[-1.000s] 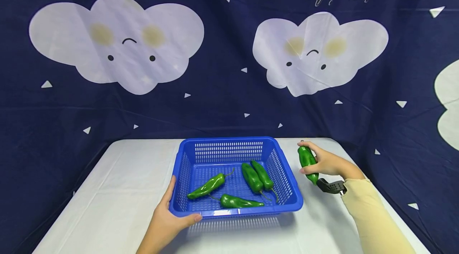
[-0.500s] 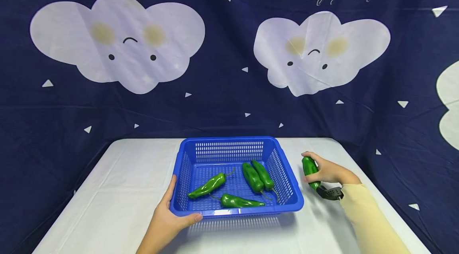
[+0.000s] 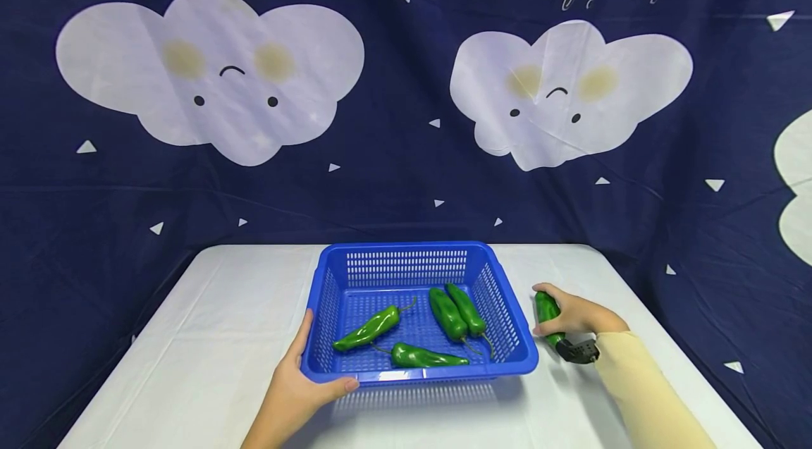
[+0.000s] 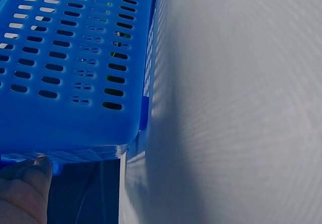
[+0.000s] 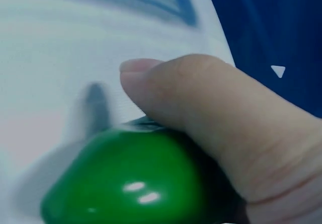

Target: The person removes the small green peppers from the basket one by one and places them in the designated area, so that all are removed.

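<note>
My left hand [image 3: 290, 387] grips the near left corner of a blue plastic basket [image 3: 419, 377], thumb over the front rim and fingers along the left side. In the left wrist view its thumb [image 4: 31, 183] shows at the basket's edge. Several green peppers lie inside, one of them a long pepper [image 3: 428, 356] near the front wall. To the right of the basket, my right hand [image 3: 574, 311] holds another green pepper [image 3: 547, 306] low over the table, thumb and fingers around it. Close up in the right wrist view, that pepper lies beneath the thumb [image 5: 201, 95]; its far end is hidden.
A white cloth covers the table [image 3: 190, 350], with bare cloth on both sides of the basket. Behind it hangs a dark blue curtain [image 3: 406, 181] printed with clouds. A black wrist mount [image 3: 579, 352] sits below the right hand.
My right hand has come down and slightly nearer to me with the pepper, which now sits lower beside the basket. The left hand and basket have stayed in place.
</note>
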`<state>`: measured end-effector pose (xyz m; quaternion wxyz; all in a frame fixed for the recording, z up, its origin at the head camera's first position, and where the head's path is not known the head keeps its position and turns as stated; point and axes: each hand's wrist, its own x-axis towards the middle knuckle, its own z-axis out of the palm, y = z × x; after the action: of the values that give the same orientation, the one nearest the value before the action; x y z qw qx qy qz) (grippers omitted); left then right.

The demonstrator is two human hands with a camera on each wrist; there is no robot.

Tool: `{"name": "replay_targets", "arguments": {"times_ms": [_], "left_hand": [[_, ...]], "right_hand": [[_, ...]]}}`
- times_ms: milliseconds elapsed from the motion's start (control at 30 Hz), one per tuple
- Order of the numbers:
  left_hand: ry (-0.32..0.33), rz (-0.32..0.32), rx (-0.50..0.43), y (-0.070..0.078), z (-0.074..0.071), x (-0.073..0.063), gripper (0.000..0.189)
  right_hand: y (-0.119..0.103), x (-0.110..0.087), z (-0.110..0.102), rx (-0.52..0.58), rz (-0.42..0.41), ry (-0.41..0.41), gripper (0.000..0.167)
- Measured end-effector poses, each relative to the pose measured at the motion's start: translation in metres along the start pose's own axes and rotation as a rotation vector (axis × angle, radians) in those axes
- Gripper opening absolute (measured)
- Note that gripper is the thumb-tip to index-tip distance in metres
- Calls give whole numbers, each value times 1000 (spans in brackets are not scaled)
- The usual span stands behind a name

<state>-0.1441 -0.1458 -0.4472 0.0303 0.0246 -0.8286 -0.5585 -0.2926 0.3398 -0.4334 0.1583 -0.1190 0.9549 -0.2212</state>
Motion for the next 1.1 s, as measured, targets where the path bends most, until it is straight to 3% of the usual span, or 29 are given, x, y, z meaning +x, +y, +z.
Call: {"name": "replay_targets", "arguments": {"times_ms": [633, 900, 1100], "left_hand": [[0, 15, -21, 0, -1, -1, 132], [-2, 3, -16, 0, -1, 0, 133], [-2, 2, -11, 0, -1, 0, 133]], "right_hand": [[-7, 2, 8, -96, 124, 12, 105], [-17, -5, -5, -173, 204, 23, 113], [-31, -10, -23, -231, 187, 64, 111]]}}
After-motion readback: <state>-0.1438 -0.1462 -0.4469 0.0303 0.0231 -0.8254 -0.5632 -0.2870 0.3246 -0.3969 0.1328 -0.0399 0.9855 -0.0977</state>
